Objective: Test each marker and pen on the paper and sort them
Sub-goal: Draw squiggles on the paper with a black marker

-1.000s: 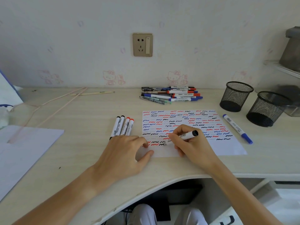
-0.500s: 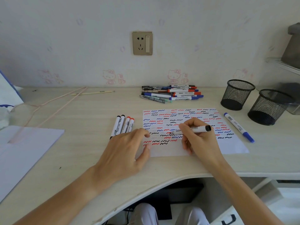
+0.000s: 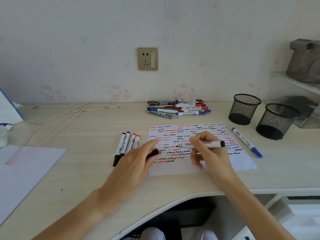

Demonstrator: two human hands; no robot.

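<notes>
My right hand (image 3: 207, 153) grips an uncapped black marker (image 3: 202, 144) level above the paper, tip pointing left. My left hand (image 3: 136, 160) holds the black cap (image 3: 152, 152) between thumb and fingers at the paper's left edge. The white paper (image 3: 180, 168) is covered in red, blue and black squiggles. A row of sorted markers, two black and two red (image 3: 127, 144), lies left of the paper. A blue marker (image 3: 246, 142) lies to its right. A pile of pens and markers (image 3: 178, 108) sits by the wall.
Two black mesh pen cups (image 3: 244, 109) (image 3: 275, 121) stand at the back right. A white sheet (image 3: 22, 170) lies at the left. A thin pink cord (image 3: 52, 118) and a pale stick (image 3: 95, 109) lie at the back left. The curved desk edge (image 3: 173, 200) is near me.
My right hand lifted the marker off the bottom squiggles and turned it level, tip toward my left hand. My left hand rose from the paper, showing the black cap.
</notes>
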